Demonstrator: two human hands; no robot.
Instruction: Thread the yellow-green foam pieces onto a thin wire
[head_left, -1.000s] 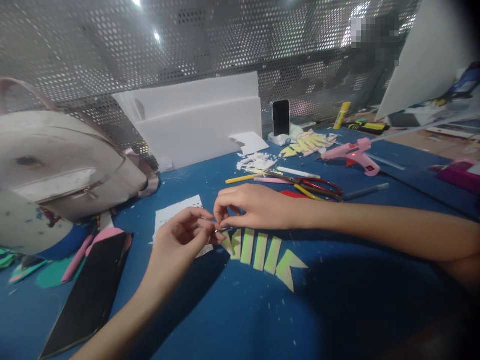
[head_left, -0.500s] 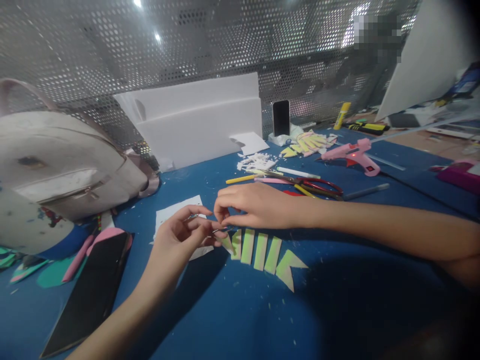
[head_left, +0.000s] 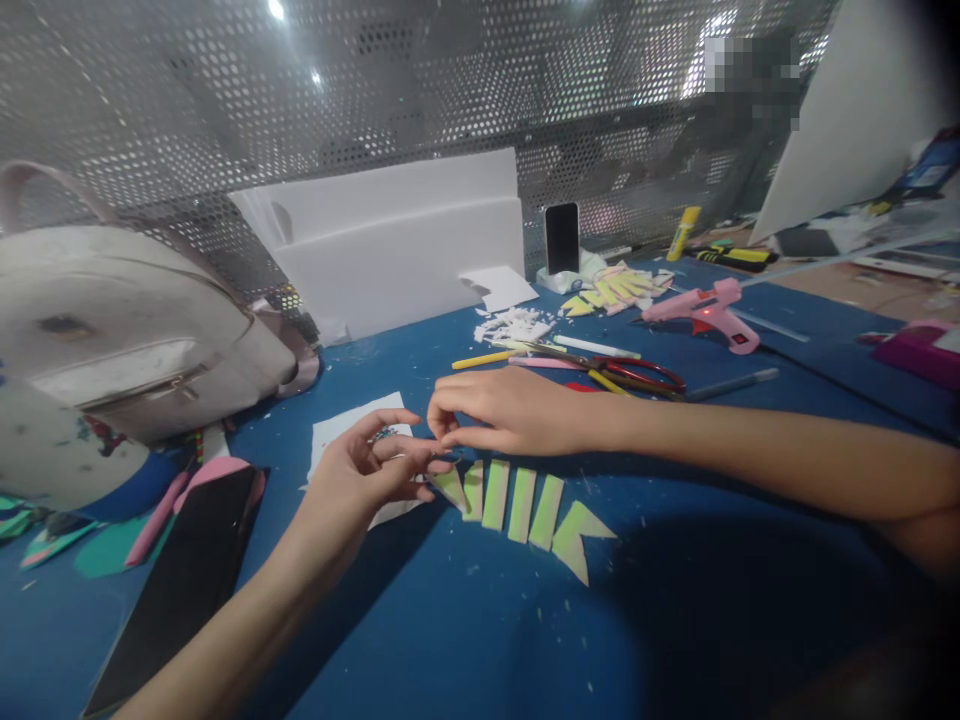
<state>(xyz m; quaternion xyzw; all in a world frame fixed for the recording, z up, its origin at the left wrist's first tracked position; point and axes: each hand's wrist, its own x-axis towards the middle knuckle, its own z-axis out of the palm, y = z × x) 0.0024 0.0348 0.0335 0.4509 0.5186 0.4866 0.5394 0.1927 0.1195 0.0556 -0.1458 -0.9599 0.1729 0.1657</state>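
My left hand is curled, thumb and fingers drawn together beside the tips of the other hand. My right hand is closed in a pinch; whatever lies in either pinch is too small or hidden to name. Below the fingertips, green-and-pale cut strips lie in a spaced row, with a notched tail-shaped piece at its right end. The row's left-end piece is close under my left fingertips. Partly behind my left hand is a white paper sheet with tiny dark bits on it.
Beyond my right hand lie red-handled scissors, a yellow stick and white scraps. A pink glue gun with a cord is at right. At left are a dark tablet-like slab and a backpack. A phone stands behind.
My left hand has shifted slightly left, showing more of the left-end piece and of the bits on the paper. A thin shiny line between the hands no longer shows. My right hand barely moved.
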